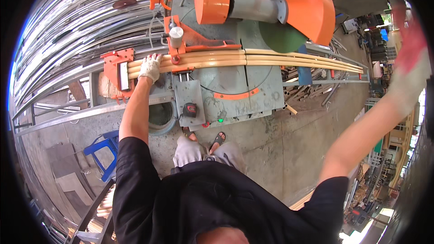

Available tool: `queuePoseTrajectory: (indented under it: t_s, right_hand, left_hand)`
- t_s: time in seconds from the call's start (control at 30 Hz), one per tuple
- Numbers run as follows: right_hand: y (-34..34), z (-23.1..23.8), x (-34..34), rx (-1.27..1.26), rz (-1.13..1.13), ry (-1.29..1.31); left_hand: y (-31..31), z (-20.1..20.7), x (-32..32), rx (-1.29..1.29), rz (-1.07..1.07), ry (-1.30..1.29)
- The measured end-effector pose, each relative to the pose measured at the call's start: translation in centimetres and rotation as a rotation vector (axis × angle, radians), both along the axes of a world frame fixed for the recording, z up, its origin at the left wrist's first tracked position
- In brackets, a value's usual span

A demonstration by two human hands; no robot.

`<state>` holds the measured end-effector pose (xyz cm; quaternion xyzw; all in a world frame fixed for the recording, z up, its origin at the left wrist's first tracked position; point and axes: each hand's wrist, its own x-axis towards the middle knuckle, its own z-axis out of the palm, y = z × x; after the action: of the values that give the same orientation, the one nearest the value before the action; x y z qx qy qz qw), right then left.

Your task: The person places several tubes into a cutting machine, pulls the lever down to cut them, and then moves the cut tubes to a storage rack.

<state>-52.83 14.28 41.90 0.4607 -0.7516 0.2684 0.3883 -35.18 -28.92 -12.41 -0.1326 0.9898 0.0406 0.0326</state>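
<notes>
Cream-coloured long metal tubes [235, 58] lie bundled side by side across the grey table of an orange chop saw [235, 86], running under its orange blade guard [298, 4]. The left hand [150, 67], in a white work glove, presses flat on the tubes near their left end, beside an orange end stop [118, 70] and an orange clamp [181, 45]. The right hand [409, 58], gloved in white and red, is raised and blurred; its grip cannot be told. A small black tape measure [190, 109] sits on the saw's front ledge.
</notes>
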Motion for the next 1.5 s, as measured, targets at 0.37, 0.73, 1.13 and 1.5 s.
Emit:
queuePoseTrajectory:
  t_s: [0.37,0.73,1.13,1.5]
  right_hand:
    - [4.0,-53.8,17.9,1.014,-0.791,-1.326]
    - [13.3,-67.3,18.3,0.564,-0.868,-1.54]
    - [14.1,-56.0,22.8,1.021,-0.712,-1.482]
    - [14.6,-57.2,19.8,1.205,-0.588,-1.497]
  left_hand:
    - [-1.5,2.6,-1.6,0.028,-0.134,-0.122]
    - [-0.6,3.3,-3.5,0.086,-0.126,-0.169]
    - [0.8,4.5,3.4,0.165,-0.061,0.022]
    - [8.8,13.9,34.3,0.293,0.523,0.156]
